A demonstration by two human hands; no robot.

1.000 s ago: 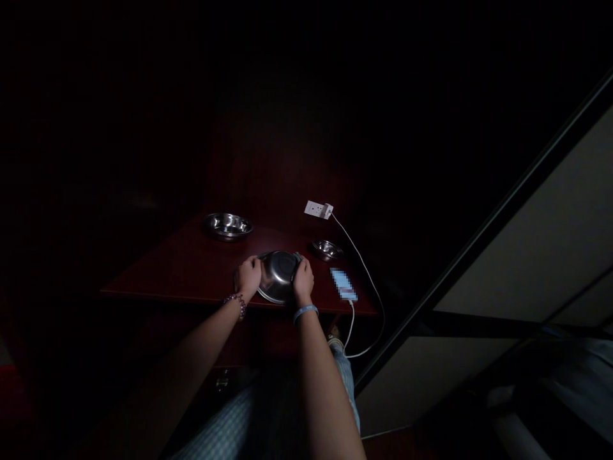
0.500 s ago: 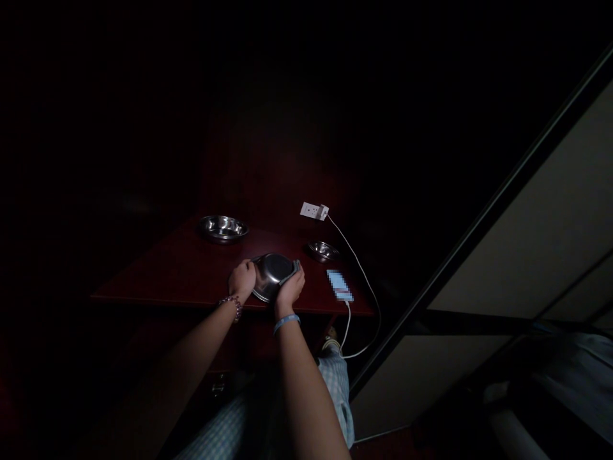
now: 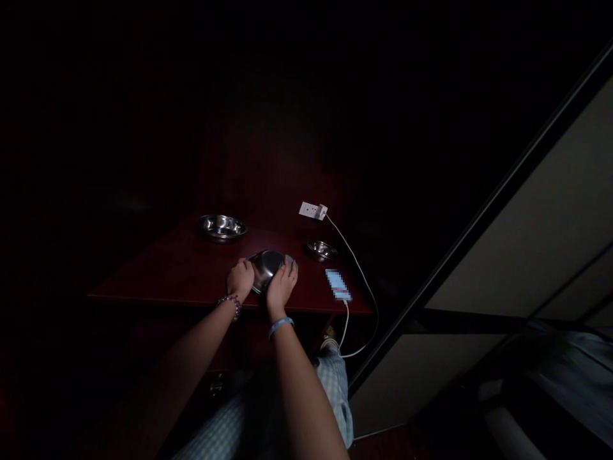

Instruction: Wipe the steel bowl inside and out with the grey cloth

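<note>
Nearest my head view, both forearms reach forward over light checked trousers [image 3: 334, 380], the right one angled up and inward. A blue wristband [image 3: 280, 325] circles the right wrist; a beaded bracelet [image 3: 237, 308] circles the left. I find the left hand [image 3: 241, 280] closed on the near-left edge of an upturned steel bowl [image 3: 265, 268], knuckles up, its fingertips hidden. The right hand [image 3: 282, 285], back towards me and fingers pointing away, is closed over a grey cloth [image 3: 292, 262] against the bowl's right side. The bowl sits tilted at the front of the dark red table [image 3: 158, 271]; I cannot tell whether it touches the top. To its right lies a phone [image 3: 338, 285] on a white cable [image 3: 364, 278]. Beyond are a small steel bowl [image 3: 321, 250], a wider steel dish [image 3: 221, 228] at left, and a wall socket [image 3: 310, 210] with a charger [image 3: 322, 211].
</note>
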